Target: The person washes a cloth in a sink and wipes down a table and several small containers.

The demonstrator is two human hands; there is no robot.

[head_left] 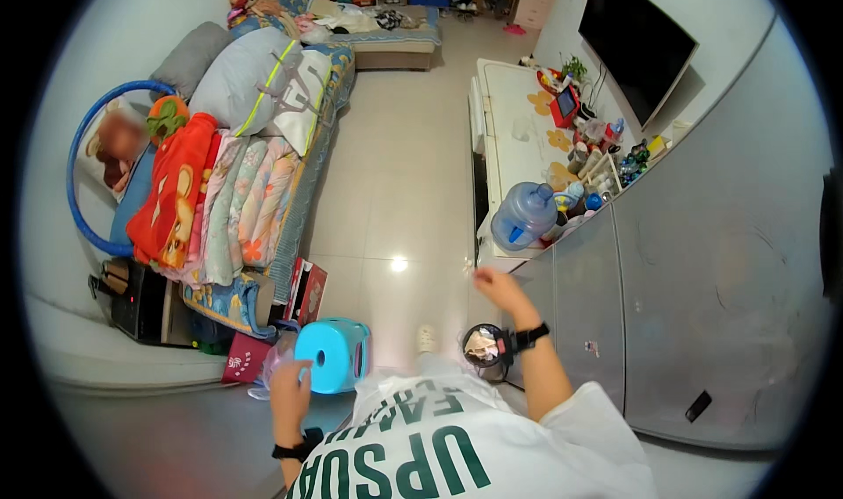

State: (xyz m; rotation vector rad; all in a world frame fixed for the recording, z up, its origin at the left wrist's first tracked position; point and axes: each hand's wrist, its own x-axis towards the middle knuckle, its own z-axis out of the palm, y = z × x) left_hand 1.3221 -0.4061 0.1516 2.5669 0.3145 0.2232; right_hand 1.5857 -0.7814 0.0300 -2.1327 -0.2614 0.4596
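Observation:
My left hand (290, 389) hangs at the lower left beside a blue plastic stool (336, 356), its upper edge overlapping the stool in view. Its fingers are partly apart, and nothing shows in them. My right hand (500, 290) is raised in front of me, fingers loosely curled in, with no object visible there. It is nearest to a large clear blue water jug (524, 218), which stands on the near end of a white cabinet (507, 161), apart from the hand. Below my right wrist sits a small dark bin (483, 345) with crumpled paper inside.
Folded quilts (250, 201) and pillows pile on a bed (307, 174) at the left. A grey refrigerator (694, 297) stands close on my right. Bottles and a red-cased tablet (564, 106) line the cabinet under a wall television (637, 38). Tiled floor (399, 148) runs ahead between them.

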